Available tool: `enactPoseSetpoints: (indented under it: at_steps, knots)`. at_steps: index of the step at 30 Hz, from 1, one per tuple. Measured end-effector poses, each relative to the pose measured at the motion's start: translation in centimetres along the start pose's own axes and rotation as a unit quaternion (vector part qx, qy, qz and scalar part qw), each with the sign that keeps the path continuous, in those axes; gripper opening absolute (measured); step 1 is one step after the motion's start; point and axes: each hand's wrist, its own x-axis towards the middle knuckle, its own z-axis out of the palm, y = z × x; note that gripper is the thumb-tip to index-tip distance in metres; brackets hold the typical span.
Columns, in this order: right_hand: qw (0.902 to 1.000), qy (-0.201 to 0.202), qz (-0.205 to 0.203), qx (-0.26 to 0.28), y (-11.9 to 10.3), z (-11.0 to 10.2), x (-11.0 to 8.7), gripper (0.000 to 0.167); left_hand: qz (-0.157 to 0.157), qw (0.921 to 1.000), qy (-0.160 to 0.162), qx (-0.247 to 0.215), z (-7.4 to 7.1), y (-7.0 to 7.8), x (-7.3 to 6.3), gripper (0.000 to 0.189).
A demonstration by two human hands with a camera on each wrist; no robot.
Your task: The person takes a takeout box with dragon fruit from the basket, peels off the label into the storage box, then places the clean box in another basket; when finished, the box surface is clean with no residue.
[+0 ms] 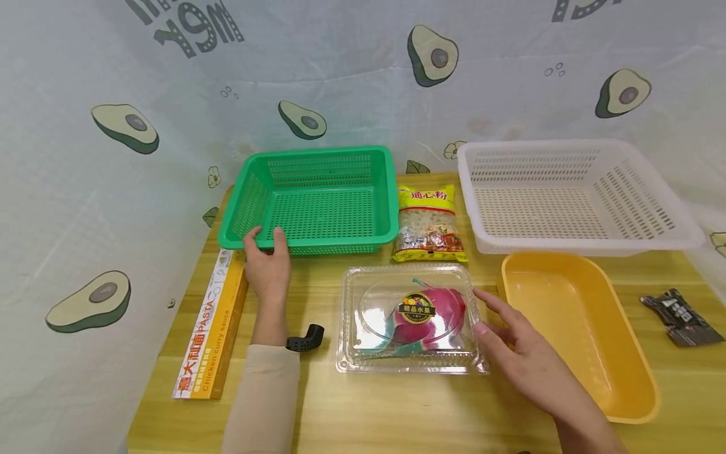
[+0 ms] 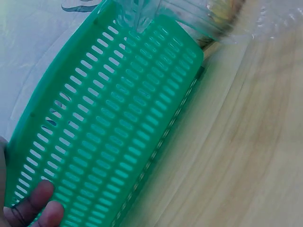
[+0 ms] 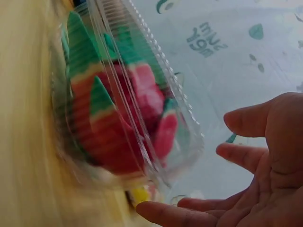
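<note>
Item one: clear plastic box, lid down, on the table in front of the green basket; a red fruit inside (real or a model, I can't tell from here). Right hand just beside its right edge, fingers spread, gripping nothing. Handling, in my judgement: light, thin-walled, springy, rather slick; a hard squeeze could dent the lid. Best hold: low on both short sides, under the rim, so the lid isn't tugged and the fruit stays put.

Item two: the green basket, apparently stiff and light. Left hand at its near rim towards the left corner, thumb and fingers pinching the edge; secure enough, though one-sided.
</note>
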Motion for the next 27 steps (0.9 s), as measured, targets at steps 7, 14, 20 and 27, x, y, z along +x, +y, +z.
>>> enactPoseSetpoints:
  at_steps: [7,14,20,27]
  knots:
    - [0.9914,0.005,-0.104,-0.079,-0.5,-3.4,1.8,0.052,0.015,0.9963,-0.023,0.082,-1.6,1.1,-1.5,0.083]
    - [0.9740,0.021,-0.176,-0.141,-1.2,-5.9,4.9,0.039,0.079,0.9858,-0.116,0.092,-3.3,2.6,-5.2,0.078]
    - [0.9580,-0.027,-0.217,-0.186,-2.8,-5.1,7.1,0.035,0.149,0.9546,-0.252,0.057,-3.5,3.2,-8.8,0.065]
    - [0.9387,-0.098,-0.266,-0.196,-4.1,-2.3,9.5,0.029,0.171,0.9258,-0.337,-0.009,-1.6,2.7,-11.3,0.054]
